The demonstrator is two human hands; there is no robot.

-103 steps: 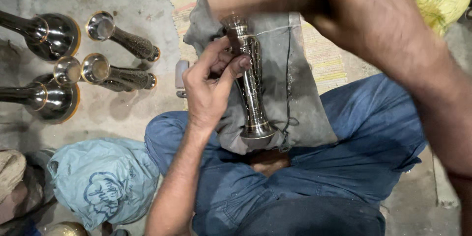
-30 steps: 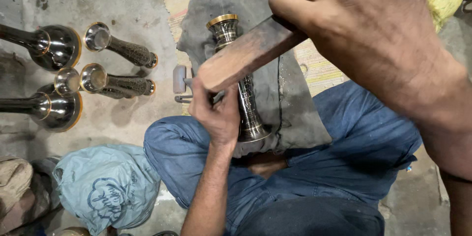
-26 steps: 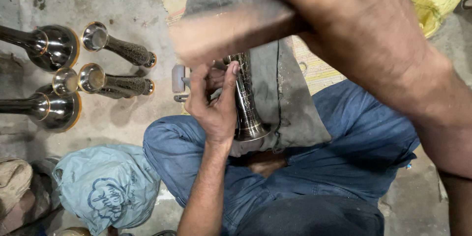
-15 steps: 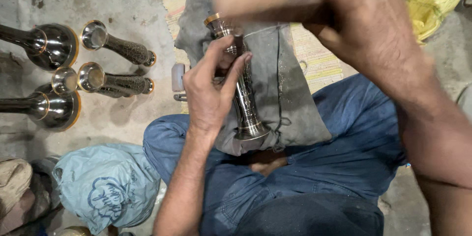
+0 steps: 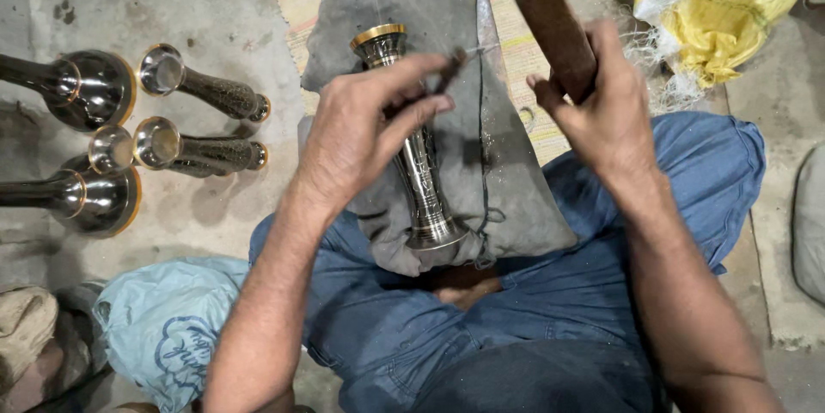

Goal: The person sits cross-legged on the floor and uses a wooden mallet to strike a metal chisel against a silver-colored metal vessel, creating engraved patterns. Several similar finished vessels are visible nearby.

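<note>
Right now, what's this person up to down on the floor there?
A seated person works a tall metal stem piece that rests on a grey cloth over their lap. The left hand lies over the piece with a thin dark tool in its fingers. The right hand grips a raised wooden block. More metal pieces lie on the floor at the left.

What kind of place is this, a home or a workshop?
Probably a small metalwork workshop on the floor: finished metal pieces lie on bare concrete, and a person holds a metal stem on a grey cloth over the lap.
</note>
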